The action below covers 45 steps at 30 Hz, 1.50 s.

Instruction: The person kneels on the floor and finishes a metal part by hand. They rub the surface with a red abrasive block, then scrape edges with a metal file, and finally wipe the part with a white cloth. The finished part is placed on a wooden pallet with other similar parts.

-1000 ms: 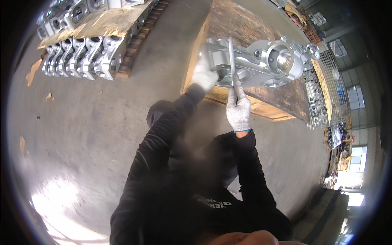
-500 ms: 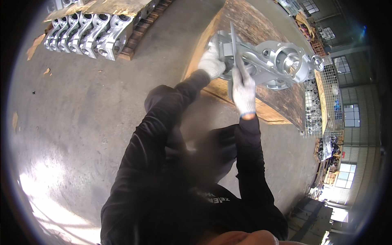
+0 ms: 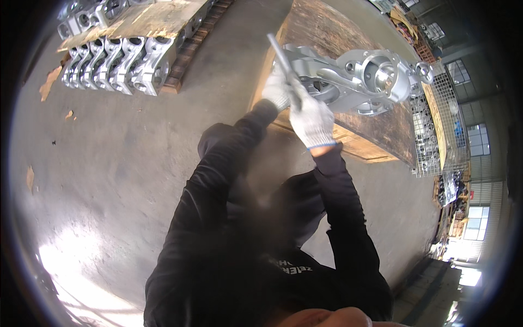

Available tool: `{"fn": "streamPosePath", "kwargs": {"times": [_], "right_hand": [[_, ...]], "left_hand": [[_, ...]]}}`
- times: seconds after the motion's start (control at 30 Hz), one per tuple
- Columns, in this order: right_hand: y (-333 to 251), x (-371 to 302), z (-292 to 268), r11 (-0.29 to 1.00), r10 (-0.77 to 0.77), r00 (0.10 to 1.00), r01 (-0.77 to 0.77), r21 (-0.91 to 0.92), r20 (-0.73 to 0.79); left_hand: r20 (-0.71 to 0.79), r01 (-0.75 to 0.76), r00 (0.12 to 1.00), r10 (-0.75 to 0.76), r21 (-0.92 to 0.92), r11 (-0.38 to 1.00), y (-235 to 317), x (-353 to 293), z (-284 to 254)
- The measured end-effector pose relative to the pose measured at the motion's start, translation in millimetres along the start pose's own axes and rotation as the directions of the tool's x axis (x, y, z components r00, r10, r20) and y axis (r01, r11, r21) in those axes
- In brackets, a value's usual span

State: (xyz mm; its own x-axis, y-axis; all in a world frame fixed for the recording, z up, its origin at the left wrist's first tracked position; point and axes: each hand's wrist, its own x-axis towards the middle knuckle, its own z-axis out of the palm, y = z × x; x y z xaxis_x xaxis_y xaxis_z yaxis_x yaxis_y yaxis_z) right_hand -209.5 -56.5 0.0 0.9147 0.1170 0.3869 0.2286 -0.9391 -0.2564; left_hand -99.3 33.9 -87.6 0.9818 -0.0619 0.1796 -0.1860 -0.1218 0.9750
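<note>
Two gloved hands work at the upper middle of the view, seen from above over a dark long-sleeved top. Both arms rise from the lower edge toward a wooden workbench (image 3: pixel 376 128) whose worn brown top runs diagonally across the upper right.

On the bench lies a large silvery metal casting (image 3: pixel 359 82), bright and machined, with a round flanged opening facing up and to the right and several smaller bores along its body.

The right hand (image 3: pixel 311 119), in a white knit glove with a blue cuff edge, is closed in a fist around a slim grey metal tool (image 3: pixel 282 60), a straight bar or file. The tool slants up and to the left from the fist, its free end standing above the near edge of the casting.

The left hand (image 3: pixel 277 90), also in a white glove, sits just beside and partly behind the right one, pressed against the near end of the casting. Its fingers are mostly hidden, so whether it grips the casting or only rests on it cannot be told.

At the upper left, well apart from the hands, a row of similar silvery castings (image 3: pixel 117 62) stands side by side on a low wooden pallet (image 3: pixel 180 65) on the grey concrete floor (image 3: pixel 109 180). A wire mesh cage (image 3: pixel 438 125) stands at the far right, beyond the bench
</note>
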Motion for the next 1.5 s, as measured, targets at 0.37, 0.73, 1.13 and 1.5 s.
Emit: {"fn": "streamPosePath", "kwargs": {"times": [0.37, 0.73, 1.13, 1.5], "right_hand": [[0.5, 8.0, -13.4, 0.868, 0.075, 0.985, -0.141, 0.476, 0.155], [106.6, -54.7, -123.3, 0.872, 0.317, 0.897, -0.403, 0.278, 0.309], [99.3, -3.0, -195.7, 0.832, 0.475, 0.672, -0.553, -0.041, 0.569], [80.9, 15.2, -214.0, 0.73, 0.486, 0.579, -0.681, 0.06, 0.654]], "left_hand": [[0.042, 0.037, 0.999, -0.022, -0.415, 0.909, -41.3, 11.4, 7.9], [0.041, -0.359, 0.928, 0.371, -0.181, 0.916, 56.9, -81.7, 60.8], [0.045, -0.097, 0.993, 0.107, -0.186, 0.978, 78.5, -13.5, 152.5], [0.143, 0.053, 0.99, -0.017, -0.252, 0.966, 90.2, -11.7, 147.6]]}}
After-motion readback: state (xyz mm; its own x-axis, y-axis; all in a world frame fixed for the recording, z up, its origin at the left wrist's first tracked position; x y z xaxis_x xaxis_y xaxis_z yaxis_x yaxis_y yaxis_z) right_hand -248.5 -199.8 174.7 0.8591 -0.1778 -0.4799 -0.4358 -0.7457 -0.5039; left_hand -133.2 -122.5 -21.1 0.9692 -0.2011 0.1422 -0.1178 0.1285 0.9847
